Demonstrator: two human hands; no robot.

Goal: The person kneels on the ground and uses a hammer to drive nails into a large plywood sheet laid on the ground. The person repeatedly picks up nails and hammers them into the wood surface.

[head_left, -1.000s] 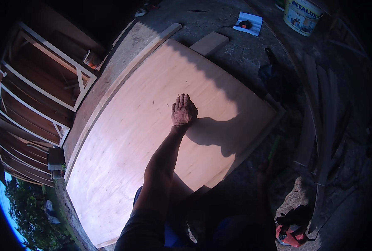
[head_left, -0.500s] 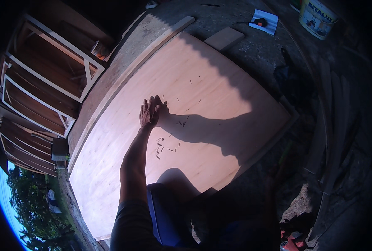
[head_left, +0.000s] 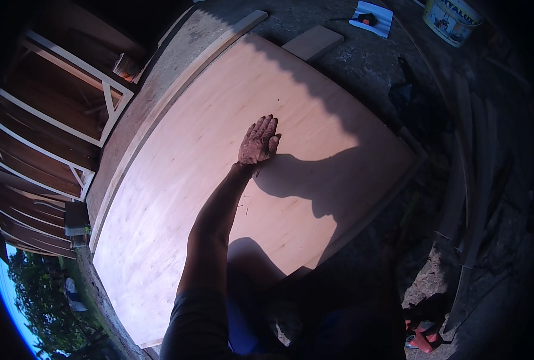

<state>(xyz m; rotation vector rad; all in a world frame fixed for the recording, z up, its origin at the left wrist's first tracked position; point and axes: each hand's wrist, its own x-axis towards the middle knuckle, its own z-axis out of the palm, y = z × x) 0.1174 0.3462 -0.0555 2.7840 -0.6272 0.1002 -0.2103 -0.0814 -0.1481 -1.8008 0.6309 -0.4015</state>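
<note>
My left hand (head_left: 258,143) lies palm down on a large plywood sheet (head_left: 177,186). Its fingers are stretched out and lie close together, pointing to the far side, and it holds nothing. A few small, thin, dark bits (head_left: 246,204), too small to name for sure, lie on the sheet below the wrist. One more dark speck sits beyond the fingertips. The shadow of my arm falls across the sheet to the right of the hand. My right hand is outside the view.
A long wooden strip (head_left: 177,99) runs along the sheet's left edge. A wood block (head_left: 313,43) touches the far edge. Wooden frames (head_left: 51,114) stand at left. White paper with a dark tool (head_left: 371,18), a bucket (head_left: 450,24) and a red tool (head_left: 424,339) lie around.
My left hand has slid to the right and away from me across the sheet. Most of the scattered dark bits no longer show. The view has shifted slightly.
</note>
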